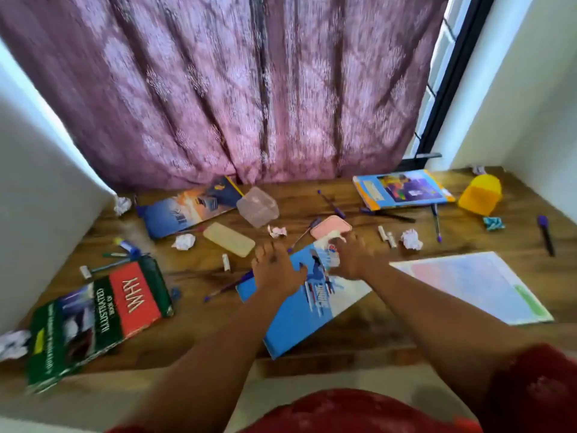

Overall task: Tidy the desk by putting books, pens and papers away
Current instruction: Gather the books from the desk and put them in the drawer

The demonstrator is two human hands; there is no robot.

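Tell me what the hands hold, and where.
Both hands, left and right, grip the blue-and-white book at its far end; finger detail is blurred.

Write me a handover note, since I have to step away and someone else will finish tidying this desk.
Left hand and right hand: both on the far end of the blue book at desk centre; the grip is blurred.
Other books: green-and-red book near left, one far left, one far right.
Paper sheet lies right.
Pens and crumpled paper scattered across the desk.
Done: nothing visibly put away. Left: everything.
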